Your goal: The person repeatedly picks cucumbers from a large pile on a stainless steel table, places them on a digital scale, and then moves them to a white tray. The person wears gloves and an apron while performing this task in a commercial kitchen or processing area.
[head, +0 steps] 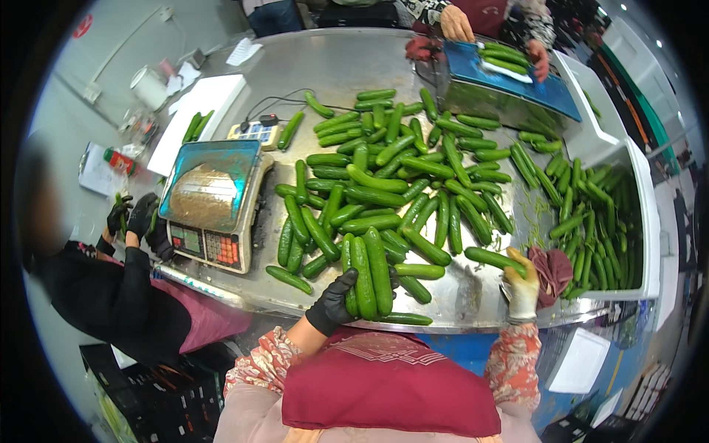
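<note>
My left hand (335, 302), in a black glove, is closed around several cucumbers (365, 277) lying side by side near the steel table's front edge. In a pale glove with yellowish fingers, my right hand (520, 279) grips the end of a single cucumber (493, 259), which points left over bare steel. A dark red cloth (549, 275) lies against the right side of that hand. Beyond both hands spreads a large loose pile of cucumbers (376, 196). Green trimmings (534, 213) are scattered right of the pile.
A digital scale (207, 205) stands left of the pile, with a gloved co-worker (111, 293) beyond it. On the right, a white foam box (645, 221) holds many cucumbers. Another person's hands (457, 23) are at a blue-topped machine (462, 63) at the far right.
</note>
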The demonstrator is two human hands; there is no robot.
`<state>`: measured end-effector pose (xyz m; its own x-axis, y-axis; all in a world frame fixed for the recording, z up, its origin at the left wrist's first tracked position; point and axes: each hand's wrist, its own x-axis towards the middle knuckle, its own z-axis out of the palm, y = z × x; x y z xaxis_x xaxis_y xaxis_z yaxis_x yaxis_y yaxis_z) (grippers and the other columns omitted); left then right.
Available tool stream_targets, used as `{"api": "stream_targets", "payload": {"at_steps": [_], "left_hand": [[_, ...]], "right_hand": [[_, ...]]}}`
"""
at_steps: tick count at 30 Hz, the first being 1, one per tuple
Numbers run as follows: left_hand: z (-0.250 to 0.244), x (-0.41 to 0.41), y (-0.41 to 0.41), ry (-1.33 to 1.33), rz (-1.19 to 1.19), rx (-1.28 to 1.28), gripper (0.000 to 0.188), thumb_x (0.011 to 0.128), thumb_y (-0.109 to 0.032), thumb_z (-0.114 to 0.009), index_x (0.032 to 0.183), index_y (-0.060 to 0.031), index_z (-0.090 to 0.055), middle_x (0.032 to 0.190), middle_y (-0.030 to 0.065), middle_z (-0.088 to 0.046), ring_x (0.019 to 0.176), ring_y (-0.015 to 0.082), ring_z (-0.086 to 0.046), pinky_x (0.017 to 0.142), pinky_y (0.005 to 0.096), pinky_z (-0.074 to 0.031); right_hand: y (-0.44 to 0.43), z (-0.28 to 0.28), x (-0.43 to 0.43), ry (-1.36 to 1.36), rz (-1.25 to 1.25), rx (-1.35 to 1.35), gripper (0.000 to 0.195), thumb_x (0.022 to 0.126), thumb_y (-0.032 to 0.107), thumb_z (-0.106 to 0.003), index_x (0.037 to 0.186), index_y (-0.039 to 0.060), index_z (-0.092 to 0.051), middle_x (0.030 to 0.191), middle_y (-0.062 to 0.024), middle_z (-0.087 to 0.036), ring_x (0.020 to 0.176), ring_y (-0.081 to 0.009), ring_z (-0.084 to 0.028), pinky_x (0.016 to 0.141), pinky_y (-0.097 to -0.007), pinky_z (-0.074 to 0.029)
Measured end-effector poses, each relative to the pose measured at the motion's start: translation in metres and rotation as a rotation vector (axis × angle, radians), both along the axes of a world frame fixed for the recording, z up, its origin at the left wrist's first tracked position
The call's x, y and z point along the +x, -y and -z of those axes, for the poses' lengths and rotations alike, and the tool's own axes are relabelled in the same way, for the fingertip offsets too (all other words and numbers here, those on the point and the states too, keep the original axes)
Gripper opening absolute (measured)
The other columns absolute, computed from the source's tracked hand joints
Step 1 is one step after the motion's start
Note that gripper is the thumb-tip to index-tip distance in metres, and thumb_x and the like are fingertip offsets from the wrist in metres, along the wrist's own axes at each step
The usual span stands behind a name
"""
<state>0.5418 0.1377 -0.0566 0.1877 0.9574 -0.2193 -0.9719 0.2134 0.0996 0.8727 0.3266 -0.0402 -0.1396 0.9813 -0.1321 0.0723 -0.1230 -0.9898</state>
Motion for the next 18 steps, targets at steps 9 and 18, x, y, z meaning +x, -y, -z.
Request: {"api": "stream_targets", "payload": {"at_steps": [9,18], "left_hand": [[-0.019,-0.033,0.018,-0.482,-0.079,0.071,0.053,0.093,-0.023,-0.057,0.137,-0.0012,-0.038,0.132,0.0143,-0.049,0.116,0.0242,-0.053,0.095,0.0375,-0.047],[-0.035,-0.085,0.047,-0.876,-0.374,0.179,0.043,0.096,-0.013,-0.049,0.136,0.0004,-0.040,0.130,0.0134,-0.049,0.108,0.0242,-0.058,0.086,0.0344,-0.052]], "right_hand": [[0.048,-0.056,-0.130,-0.493,-0.529,-0.491,0.044,0.088,0.021,-0.065,0.121,-0.0044,-0.052,0.077,-0.0023,-0.058,0.073,-0.0131,-0.056,0.069,-0.0279,-0.048],[0.124,-0.063,-0.301,-0.198,-0.685,-0.133,0.050,0.094,0.020,-0.058,0.138,0.0025,-0.040,0.128,-0.0048,-0.051,0.117,-0.0139,-0.046,0.102,-0.0269,-0.035]]}}
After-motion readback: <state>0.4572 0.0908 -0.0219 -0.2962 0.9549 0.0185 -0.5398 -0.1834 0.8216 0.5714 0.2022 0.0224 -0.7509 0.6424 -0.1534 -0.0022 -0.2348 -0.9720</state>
